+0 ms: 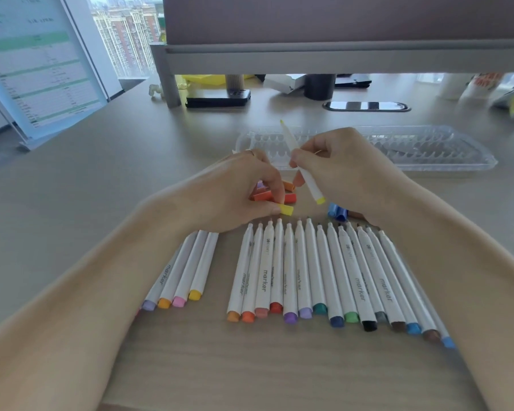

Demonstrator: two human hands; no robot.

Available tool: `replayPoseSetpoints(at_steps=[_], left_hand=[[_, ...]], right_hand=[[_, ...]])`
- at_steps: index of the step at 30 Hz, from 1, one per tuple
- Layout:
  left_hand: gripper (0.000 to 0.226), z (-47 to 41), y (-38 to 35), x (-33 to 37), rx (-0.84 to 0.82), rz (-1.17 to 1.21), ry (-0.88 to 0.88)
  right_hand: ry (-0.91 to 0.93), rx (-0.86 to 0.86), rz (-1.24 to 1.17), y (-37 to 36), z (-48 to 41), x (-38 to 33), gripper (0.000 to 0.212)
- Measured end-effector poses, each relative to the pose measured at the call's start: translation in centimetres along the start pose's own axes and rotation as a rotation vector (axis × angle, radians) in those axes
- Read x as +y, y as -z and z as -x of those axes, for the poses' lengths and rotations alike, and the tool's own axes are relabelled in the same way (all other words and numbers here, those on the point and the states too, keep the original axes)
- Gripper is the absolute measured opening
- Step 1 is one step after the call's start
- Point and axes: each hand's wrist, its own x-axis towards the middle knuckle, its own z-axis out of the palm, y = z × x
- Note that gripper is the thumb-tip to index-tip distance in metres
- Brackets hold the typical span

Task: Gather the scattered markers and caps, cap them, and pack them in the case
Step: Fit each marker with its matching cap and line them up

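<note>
On the desk (161, 179), the clear case (428, 149) appears unfilled beyond the row of uncapped markers (324, 271). A yellow marker (291, 143) is pinched in the right hand (339, 167), tip pointed away, and a yellow cap (286, 209) is pinched in the left hand (235, 191). The cap is best aligned with that far tip and pressed straight on until seated.

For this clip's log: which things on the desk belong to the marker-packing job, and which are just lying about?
Job: yellow marker held in the right hand; yellow cap pinched by the left hand; loose caps; marker row; four side markers; case.
Lying about: phone; black cup; chart board.
</note>
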Motion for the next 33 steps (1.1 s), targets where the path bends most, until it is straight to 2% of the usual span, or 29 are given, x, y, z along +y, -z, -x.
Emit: replayPoseSetpoints(at_steps=[3,8,10,23,28,33], left_hand=[[0.02,0.5,0.2,-0.4,0.038,0.045,0.047],[0.01,0.8,1.4,-1.6,0.448,0.417,0.277],[0.01,0.9,1.7,-1.9,0.515,0.483,0.295],[0.005,1.1,1.5,-1.6,0.434,0.427,0.182],[0.01,1.1,1.3,-1.7,0.425,0.419,0.134],[0.019,1.1,1.4,-1.3,0.495,0.498,0.139]], right_hand=[[0.03,0.002,0.057,-0.1,0.1,0.0,0.022],[0.1,-0.015,0.148,-0.2,0.3,-0.1,0.018],[0.128,-0.028,0.173,-0.3,0.5,-0.2,0.016],[0.174,-0.044,0.238,-0.5,0.5,0.0,0.014],[0.175,-0.074,0.255,-0.5,0.7,0.1,0.016],[0.229,-0.072,0.278,-0.7,0.7,-0.2,0.015]])
